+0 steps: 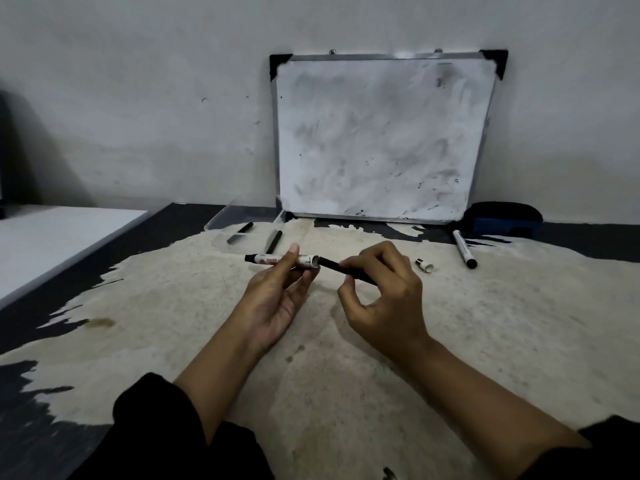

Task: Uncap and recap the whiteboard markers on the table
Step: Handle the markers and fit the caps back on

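Markers mid-job, we judge: left hand [277, 289] grips white barrel [280, 260], right hand [384, 292] pinches black piece [341, 269] at its mouth; small cap [424, 265] loose near table's [519, 341] far edge.

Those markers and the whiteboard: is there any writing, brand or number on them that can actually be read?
None can be read.
Marker in the left hand: reddish print on its white label, too blurred to read.
Marker lying on the table: dark marks on its white barrel, too small.
Whiteboard: only smudges, no words.

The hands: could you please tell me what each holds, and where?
Left hand grips a white marker barrel mid-body; right hand pinches a black stick near its middle.
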